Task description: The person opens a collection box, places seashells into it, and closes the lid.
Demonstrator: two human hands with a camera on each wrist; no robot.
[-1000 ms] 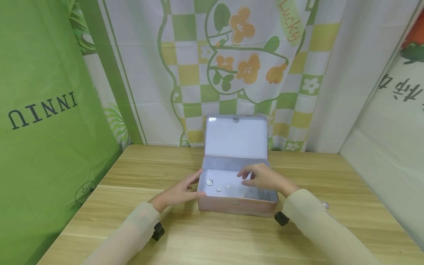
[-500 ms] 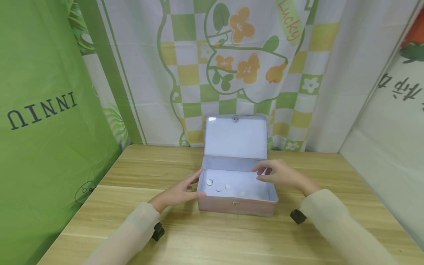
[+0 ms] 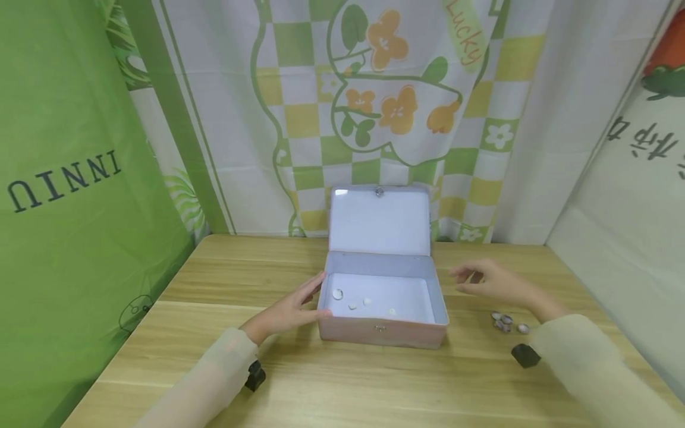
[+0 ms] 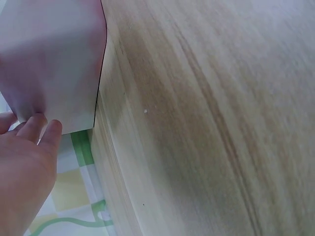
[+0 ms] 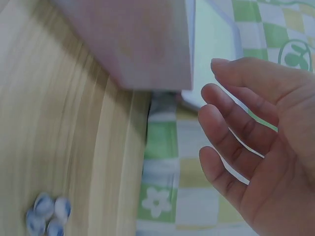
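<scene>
A pink tin box stands on the table with its white-lined lid raised at the back. Several small pale pieces lie inside, among them a round one near the left wall and a small square-looking one near the front; their kind is too small to tell. My left hand rests against the box's left side, thumb at the front corner and fingers fairly straight. To the right of the box, my right hand hovers above the table, fingers loosely bent, with nothing visible between them.
Several small rounded pieces, whitish with blue-purple markings, lie on the table beneath my right wrist. Behind the wooden table hangs a checked curtain. A green cloth is at the left and a white one at the right.
My right hand has moved right, from over the box's inside to beyond its right wall, uncovering the pieces on the table. The left hand and the box have stayed in place.
</scene>
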